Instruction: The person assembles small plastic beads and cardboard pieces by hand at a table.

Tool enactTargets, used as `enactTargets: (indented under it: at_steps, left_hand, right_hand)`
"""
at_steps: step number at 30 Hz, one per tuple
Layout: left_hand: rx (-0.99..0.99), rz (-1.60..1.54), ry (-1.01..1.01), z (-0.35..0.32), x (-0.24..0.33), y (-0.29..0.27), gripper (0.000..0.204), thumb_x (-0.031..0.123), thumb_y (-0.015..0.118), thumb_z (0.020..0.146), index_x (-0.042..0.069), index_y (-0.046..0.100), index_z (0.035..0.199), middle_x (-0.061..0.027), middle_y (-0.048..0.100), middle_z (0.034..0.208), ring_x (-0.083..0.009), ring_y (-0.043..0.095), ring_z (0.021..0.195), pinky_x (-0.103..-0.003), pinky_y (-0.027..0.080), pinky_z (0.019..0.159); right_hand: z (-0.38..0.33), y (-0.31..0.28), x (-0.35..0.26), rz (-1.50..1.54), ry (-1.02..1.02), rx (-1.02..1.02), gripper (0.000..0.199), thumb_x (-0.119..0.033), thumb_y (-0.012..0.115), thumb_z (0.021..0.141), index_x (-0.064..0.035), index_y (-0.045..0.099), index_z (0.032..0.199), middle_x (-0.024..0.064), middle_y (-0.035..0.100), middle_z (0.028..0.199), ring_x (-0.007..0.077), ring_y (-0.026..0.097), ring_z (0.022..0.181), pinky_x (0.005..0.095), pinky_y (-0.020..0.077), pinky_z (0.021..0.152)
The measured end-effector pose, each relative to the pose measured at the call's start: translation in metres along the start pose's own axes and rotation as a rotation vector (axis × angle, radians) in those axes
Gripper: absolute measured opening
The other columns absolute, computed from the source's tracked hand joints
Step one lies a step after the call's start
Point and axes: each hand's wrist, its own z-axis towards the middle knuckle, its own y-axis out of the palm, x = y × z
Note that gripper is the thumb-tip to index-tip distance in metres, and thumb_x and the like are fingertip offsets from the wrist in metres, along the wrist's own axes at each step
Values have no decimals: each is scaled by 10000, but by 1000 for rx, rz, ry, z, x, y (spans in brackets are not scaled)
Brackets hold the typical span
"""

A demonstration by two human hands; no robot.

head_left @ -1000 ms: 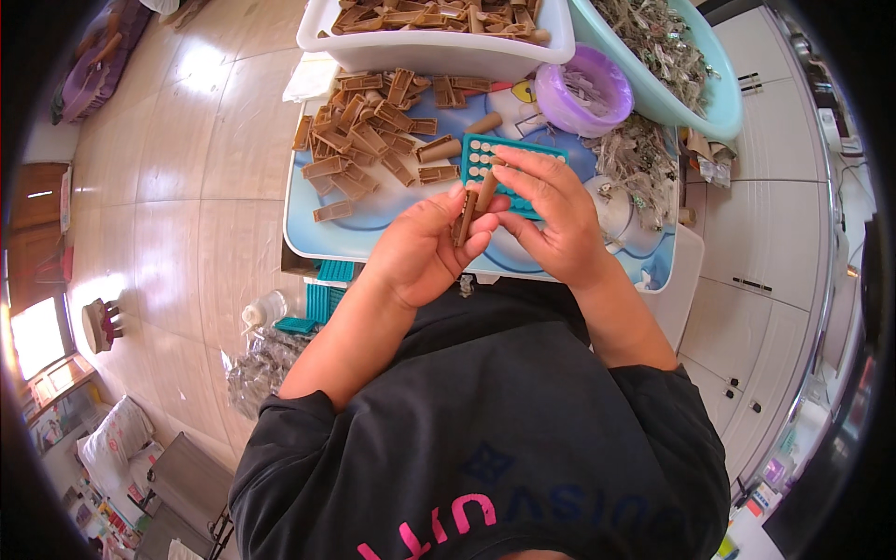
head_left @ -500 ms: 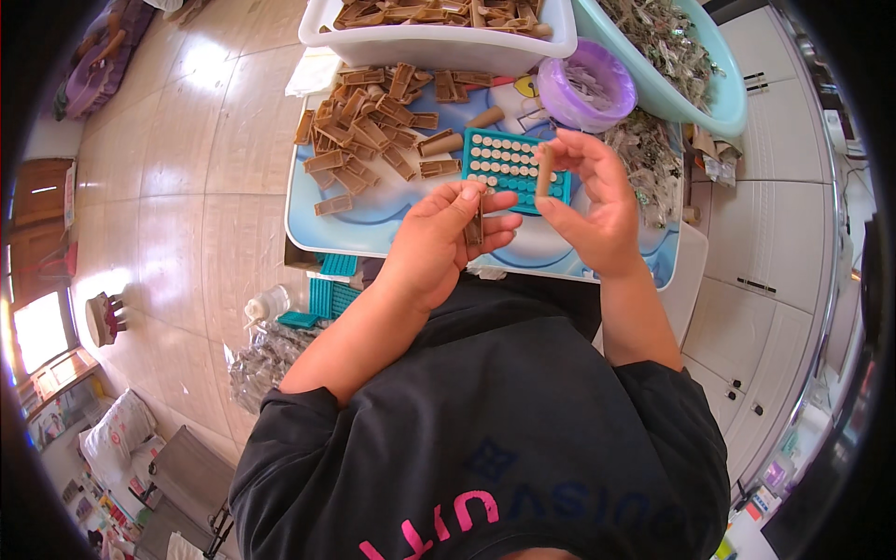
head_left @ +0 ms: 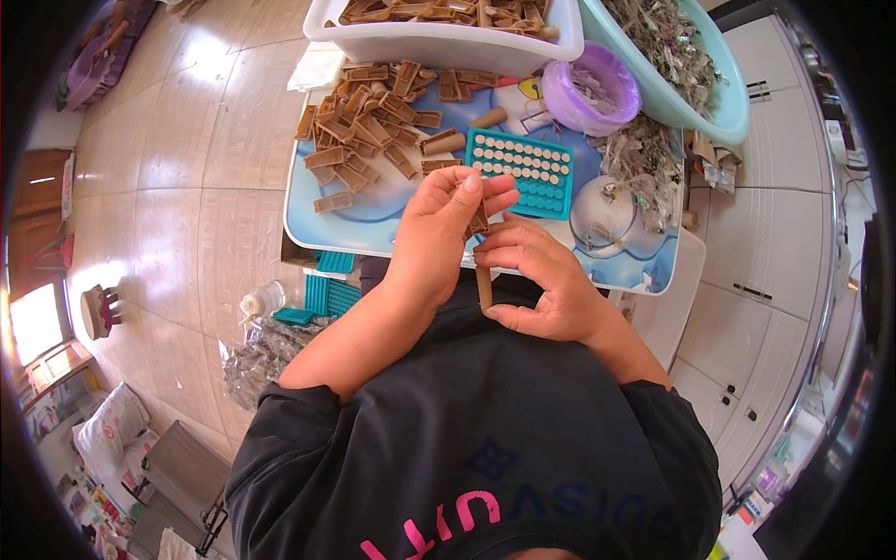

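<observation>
My left hand (head_left: 425, 238) pinches a narrow brown trough-shaped plastic piece (head_left: 480, 222) between thumb and fingers. Just below and to the right, my right hand (head_left: 551, 289) grips a long brown plastic piece (head_left: 484, 287) upright between thumb and fingertips, close against my shirt. The two pieces are near each other; fingers hide whether they touch. Beyond my hands lies a teal tray (head_left: 519, 193), its far rows filled with small round cream pieces (head_left: 521, 159). A heap of brown trough-shaped pieces (head_left: 369, 126) lies left of the tray.
A white bin (head_left: 448, 45) of brown pieces stands at the table's far side. Beside it are a purple bowl (head_left: 558, 93) and a large aqua tub (head_left: 737, 89) of small clear-grey bits. More bits lie on the blue table (head_left: 373, 233). Teal trays (head_left: 329, 297) sit below left.
My right hand has come down and left from over the tray's right side, bringing its brown piece close to my left hand. My left hand has barely moved.
</observation>
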Motion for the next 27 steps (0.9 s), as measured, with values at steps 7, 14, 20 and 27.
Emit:
enactTargets:
  at_steps: [7,14,20,27]
  left_hand:
    - [3,19,5,1,-1,-3,231,179,436,962,-1,434,1107,-191,564,1122,-241,581,1029,-328,478,869]
    - [8,-3,-26,-1,1,1,223,174,437,962,6,436,1107,-176,576,1098,-239,592,1007,-334,492,844]
    - [-62,-15,-72,2,1,-7,231,192,425,965,20,472,1112,-130,599,989,-221,612,916,-338,498,811]
    - [-123,-41,-206,2,-6,-7,401,356,315,988,25,491,1129,-66,582,879,-190,599,813,-329,495,771]
  right_hand:
    - [0,4,-1,58,10,21,460,-143,740,635,-34,583,1054,133,547,1098,304,534,1022,365,438,882]
    - [1,4,0,71,48,-6,465,-144,739,635,-34,579,1057,129,555,1083,308,527,1021,378,423,890]
    - [4,-24,-21,-128,12,83,506,-146,752,616,-44,567,1076,117,565,1062,306,519,1029,397,391,895]
    - [12,-20,-10,-489,-15,229,624,-114,767,577,-49,510,1142,128,566,1051,328,528,1010,420,411,861]
